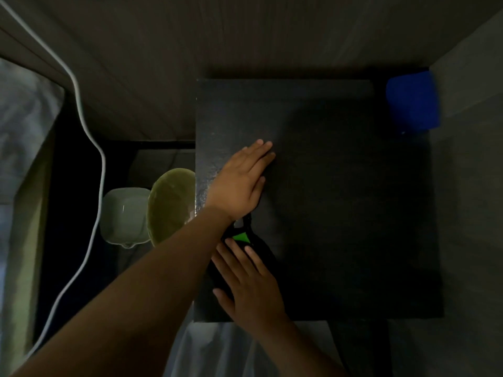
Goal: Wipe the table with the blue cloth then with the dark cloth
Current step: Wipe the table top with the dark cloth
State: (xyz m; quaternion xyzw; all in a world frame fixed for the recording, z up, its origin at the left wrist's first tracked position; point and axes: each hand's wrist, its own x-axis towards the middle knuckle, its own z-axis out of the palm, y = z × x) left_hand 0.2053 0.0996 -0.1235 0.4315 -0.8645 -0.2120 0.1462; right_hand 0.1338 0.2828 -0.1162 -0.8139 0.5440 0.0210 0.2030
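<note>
The left hand (239,183) is laid flat on the dark surface (340,213), fingers extended and together; nothing is gripped by it. The right hand (250,284) is spread, palm down, over a dark cloth (262,250) at the near-left part of the surface. This cloth is pressed rather than enclosed, and a green patch (241,237) on it is seen just beyond the fingertips. The blue cloth (412,102) is parked at the far-right corner, well apart from both hands, so the dark-cloth pass is judged to be in hand.

Hazards:
- The dark cloth is held by downward pressure alone. If pressure is lost during a stroke, the cloth may be left behind or bunched.
- The left forearm is crossed over the left edge of the surface, near a green plate (170,205) and a pale bowl (125,214) below. A wide leftward sweep may bring cloth or arm against them.
- The blue cloth is seated at the very corner and may be pushed off by a far-right stroke.

Limits of view:
- The scene is dim. Dark cloth and dark surface are barely separable, so the cloth outline is uncertain.
- The near part of the cloth is hidden under the right hand.
- It cannot be told what supports the plate and bowl.
- A white cable (89,148) is cut off at the frame edges.
</note>
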